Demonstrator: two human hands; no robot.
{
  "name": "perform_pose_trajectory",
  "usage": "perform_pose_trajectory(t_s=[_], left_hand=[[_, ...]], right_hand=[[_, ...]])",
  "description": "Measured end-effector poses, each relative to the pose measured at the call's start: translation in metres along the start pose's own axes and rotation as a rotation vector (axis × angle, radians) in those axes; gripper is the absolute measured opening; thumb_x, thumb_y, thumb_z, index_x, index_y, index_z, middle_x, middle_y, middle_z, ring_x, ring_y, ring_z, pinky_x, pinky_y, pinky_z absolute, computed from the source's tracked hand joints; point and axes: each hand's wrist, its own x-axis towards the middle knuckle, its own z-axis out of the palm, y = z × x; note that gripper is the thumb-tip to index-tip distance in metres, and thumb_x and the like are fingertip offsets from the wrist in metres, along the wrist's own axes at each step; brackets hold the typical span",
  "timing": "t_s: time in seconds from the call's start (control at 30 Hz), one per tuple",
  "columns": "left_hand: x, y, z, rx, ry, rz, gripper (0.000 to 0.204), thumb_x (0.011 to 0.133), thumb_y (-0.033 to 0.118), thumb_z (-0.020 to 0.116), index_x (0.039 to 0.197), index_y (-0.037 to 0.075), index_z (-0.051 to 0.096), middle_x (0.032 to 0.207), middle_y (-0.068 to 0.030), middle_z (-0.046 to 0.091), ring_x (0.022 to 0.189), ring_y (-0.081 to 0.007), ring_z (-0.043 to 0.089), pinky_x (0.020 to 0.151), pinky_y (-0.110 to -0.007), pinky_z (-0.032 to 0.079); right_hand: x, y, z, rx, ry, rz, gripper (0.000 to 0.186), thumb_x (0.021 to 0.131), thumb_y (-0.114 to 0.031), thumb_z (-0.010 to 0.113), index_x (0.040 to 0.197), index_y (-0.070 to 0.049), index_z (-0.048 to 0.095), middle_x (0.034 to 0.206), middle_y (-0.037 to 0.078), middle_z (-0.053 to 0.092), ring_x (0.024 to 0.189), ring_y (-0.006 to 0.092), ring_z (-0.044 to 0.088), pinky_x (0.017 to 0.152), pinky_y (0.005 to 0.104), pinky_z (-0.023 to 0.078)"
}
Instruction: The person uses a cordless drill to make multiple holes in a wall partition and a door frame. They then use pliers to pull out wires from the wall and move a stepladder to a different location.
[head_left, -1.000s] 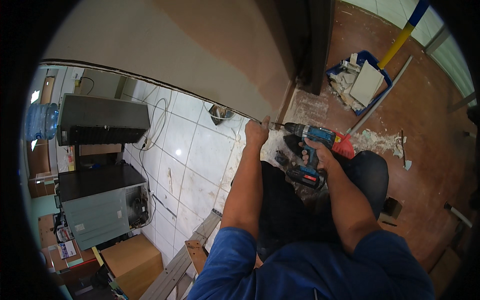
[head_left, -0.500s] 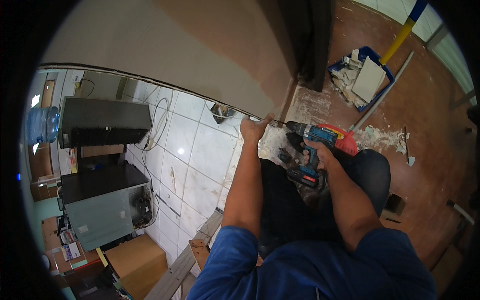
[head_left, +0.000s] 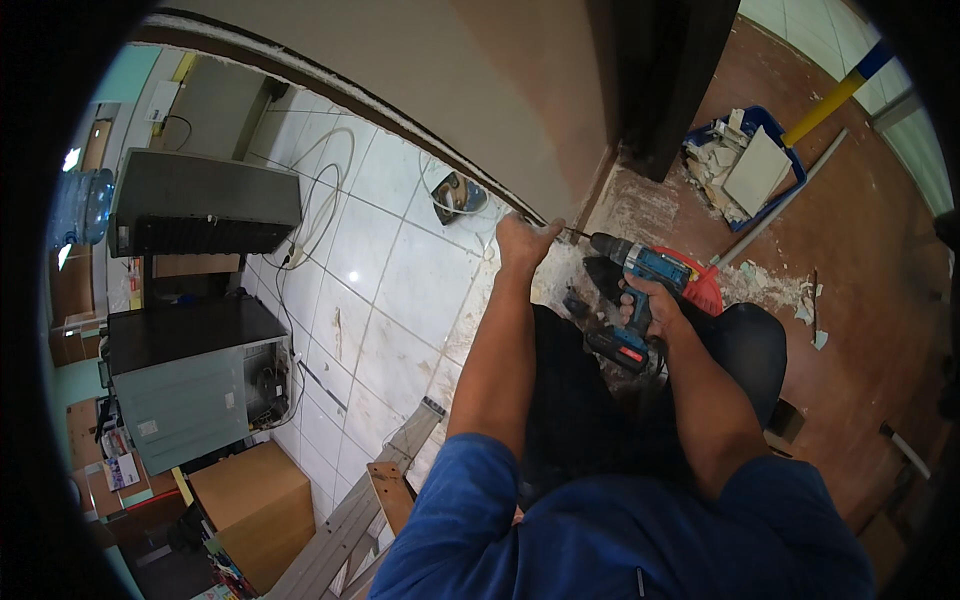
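Right of the frame's centre, the right hand (head_left: 654, 306) is gripping a blue drill (head_left: 655, 266), fingers wrapping around it, bit (head_left: 580, 234) pointing left. Near centre, the left hand (head_left: 525, 243) is touching the edge of the wall (head_left: 480, 95), thumb extending toward the bit; whether its other fingers are gripping cannot be determined. At upper right, a blue dustpan (head_left: 797, 172) is holding rubble (head_left: 713, 165).

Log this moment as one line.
Right hand: gripping blue-black cordless drill | Left hand: at wall edge, near drill bit | Nearby: red broom head, blue dustpan holding rubble
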Motion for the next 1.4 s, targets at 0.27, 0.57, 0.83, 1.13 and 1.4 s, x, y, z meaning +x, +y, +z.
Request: perform_pose_trajectory(t_s=[0.27,0.57,0.83,1.13,1.4], left_hand=[[0.0,0.003,-0.001,0.032,-0.004,-0.01,0.057,0.066,0.041,0.088,0.091,-0.007,0.07,0.089,-0.0244,0.072,0.085,-0.0391,0.071,0.08,-0.043,0.056],[0.003,-0.004,0.004,0.07,0.007,-0.003,0.059,0.065,0.043,0.088,0.088,-0.008,0.069,0.087,-0.0262,0.071,0.083,-0.0406,0.07,0.078,-0.044,0.056],[0.003,-0.002,0.004,0.028,0.025,0.033,0.059,0.066,0.042,0.088,0.09,-0.008,0.069,0.087,-0.0264,0.072,0.083,-0.0406,0.071,0.079,-0.044,0.056],[-0.001,0.002,-0.001,0.012,0.031,0.089,0.057,0.068,0.044,0.085,0.089,-0.007,0.071,0.085,-0.0257,0.072,0.081,-0.0398,0.071,0.077,-0.044,0.056],[-0.003,-0.011,0.007,-0.036,0.107,0.176,0.061,0.068,0.043,0.087,0.098,-0.007,0.07,0.08,-0.0262,0.071,0.077,-0.0404,0.071,0.071,-0.044,0.055]], right_hand=[[0.003,0.001,0.006,-0.034,0.057,-0.013,0.033,0.088,-0.033,0.075,0.1,-0.009,0.056,0.069,0.002,0.054,0.056,0.0177,0.054,0.054,0.0363,0.048],[0.005,0.003,0.015,-0.026,0.073,-0.014,0.029,0.09,-0.031,0.073,0.1,-0.009,0.056,0.068,0.002,0.055,0.055,0.0177,0.055,0.053,0.036,0.048],[0.009,0.005,0.019,0.0,0.04,-0.023,0.029,0.091,-0.03,0.072,0.1,-0.009,0.056,0.066,0.002,0.055,0.054,0.0172,0.054,0.052,0.0355,0.049],[0.013,0.007,0.02,-0.066,0.081,-0.028,0.028,0.09,-0.031,0.074,0.099,-0.01,0.057,0.067,0.001,0.055,0.055,0.0181,0.056,0.054,0.0362,0.05],[0.01,0.018,0.023,-0.06,0.11,-0.084,0.032,0.088,-0.035,0.074,0.106,-0.012,0.06,0.068,0.001,0.055,0.059,0.0184,0.058,0.057,0.0394,0.05]])
